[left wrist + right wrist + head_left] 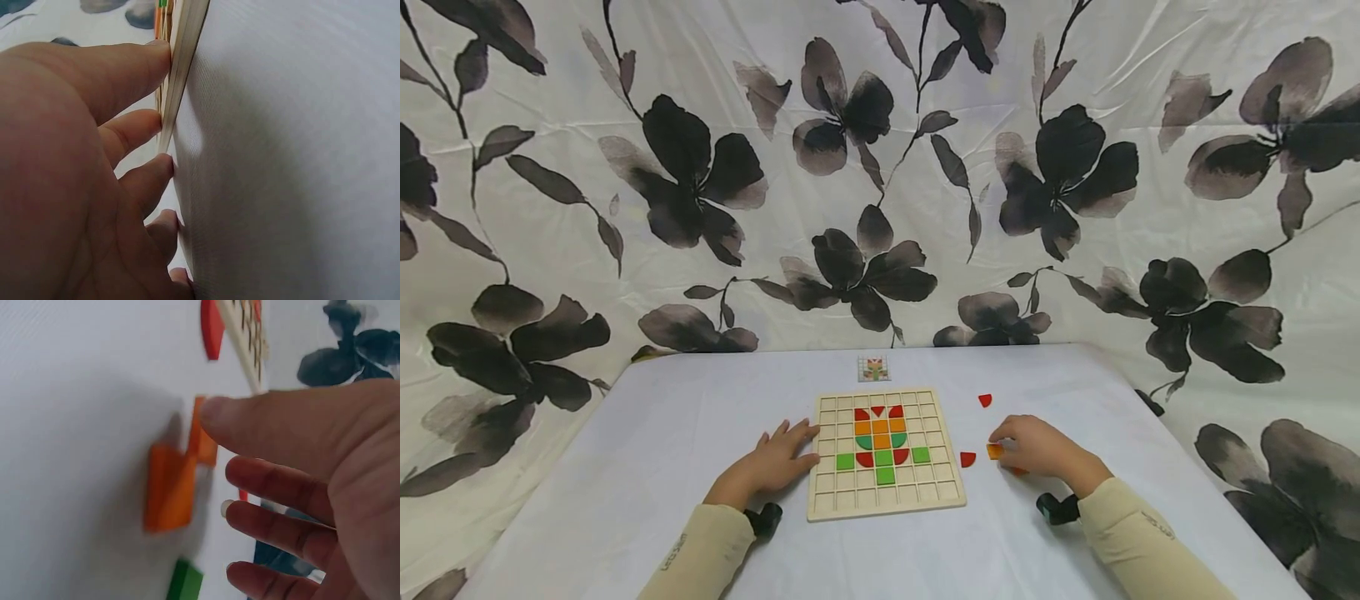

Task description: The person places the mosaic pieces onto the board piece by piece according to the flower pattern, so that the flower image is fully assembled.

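A wooden grid board [842, 500] lies on the table with red, orange and green pieces set in its squares, forming a figure. My left hand [775, 458] rests at its left edge, fingers spread; in the left wrist view the thumb and index fingertips meet the board's side [181, 69]. Right of the board, my right hand [1041, 450] pinches an orange square block [995, 451] between thumb and index finger, and the other fingers are loosely bent. Just beside it, a second orange block [170, 487] lies on the cloth, with a green block [185, 581] close by.
Between the board and my right hand is a red rounded piece [967, 459], and another red piece [985, 401] lies farther back. Behind the board is a small pattern card [874, 369]. A floral cloth [850, 200] hangs behind the white table [700, 392].
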The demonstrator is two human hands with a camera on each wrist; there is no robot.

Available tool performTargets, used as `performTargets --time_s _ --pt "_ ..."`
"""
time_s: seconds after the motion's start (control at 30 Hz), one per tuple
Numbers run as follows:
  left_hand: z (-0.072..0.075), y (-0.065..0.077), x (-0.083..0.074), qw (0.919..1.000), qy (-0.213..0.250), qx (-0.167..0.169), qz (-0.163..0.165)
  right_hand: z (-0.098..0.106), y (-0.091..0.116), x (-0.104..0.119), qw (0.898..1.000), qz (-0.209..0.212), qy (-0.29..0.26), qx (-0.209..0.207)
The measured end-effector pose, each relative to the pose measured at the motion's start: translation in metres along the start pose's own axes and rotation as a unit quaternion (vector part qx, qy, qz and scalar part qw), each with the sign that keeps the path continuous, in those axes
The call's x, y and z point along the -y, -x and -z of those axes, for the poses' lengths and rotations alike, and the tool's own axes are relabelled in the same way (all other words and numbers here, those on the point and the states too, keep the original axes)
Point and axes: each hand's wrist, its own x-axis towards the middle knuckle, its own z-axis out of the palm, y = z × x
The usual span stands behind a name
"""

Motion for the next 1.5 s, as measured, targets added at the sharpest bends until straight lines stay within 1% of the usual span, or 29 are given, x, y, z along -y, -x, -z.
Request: performTargets --time_s 0.07,0.2,0.33,0.43,0.5,0.57,0.67,0.77,0.8,0.9,1.07,1.2,1.4,1.5 --pt "0.0 0.0 0.0 1.0 -0.002 0.0 0.001 -0.001 0.001 -0.005 1.0 -0.005 0.005 0.003" --pt "0.0 -0.001 0.001 1.0 -0.002 0.0 0.002 -0.005 0.002 -0.008 1.0 -0.005 0.014 -0.008" --pt "0.0 -0.001 0.001 1.0 0.0 0.002 0.002 -0.008 0.0 -0.007 1.0 -0.008 0.012 -0.018" --pt "0.0 0.0 0.001 1.0 0.002 0.003 0.002 -0.007 -0.001 -0.004 0.999 -0.02 0.012 -0.025" --pt "0.001 0.0 0.001 1.0 0.002 0.003 0.002 -0.006 -0.003 0.0 0.999 -0.026 0.001 -0.032" --pt "0.001 -0.001 0.001 1.0 -0.001 0.003 0.001 -0.006 -0.004 0.005 0.999 -0.029 -0.022 -0.038" --pt "0.001 -0.001 0.0 1.0 -0.002 0.004 0.003 -0.008 -0.007 0.017 0.997 -0.006 -0.056 -0.046" --pt "0.001 -0.001 -0.001 1.0 -0.003 0.005 0.005 -0.013 -0.01 0.034 0.996 0.046 -0.064 -0.051" --pt "0.001 -0.001 -0.001 1.0 -0.003 0.005 0.005 -0.015 -0.011 0.04 0.995 0.067 -0.059 -0.053" --pt "0.0 -0.002 0.0 1.0 -0.004 0.004 0.003 -0.023 -0.014 0.062 0.991 0.114 -0.048 -0.048" --pt "-0.003 -0.002 0.001 1.0 -0.002 0.002 0.001 -0.038 -0.02 0.089 0.989 0.145 -0.032 -0.027" --pt "-0.003 -0.003 0.0 1.0 -0.001 0.002 0.002 -0.041 -0.022 0.097 0.985 0.167 -0.027 -0.023" --pt "0.0 -0.005 0.0 1.0 -0.003 -0.006 -0.007 -0.042 -0.024 0.097 0.983 0.179 -0.047 -0.016" --pt "-0.001 -0.002 0.001 1.0 0.0 -0.006 -0.006 -0.043 -0.024 0.097 0.981 0.192 -0.037 -0.008"
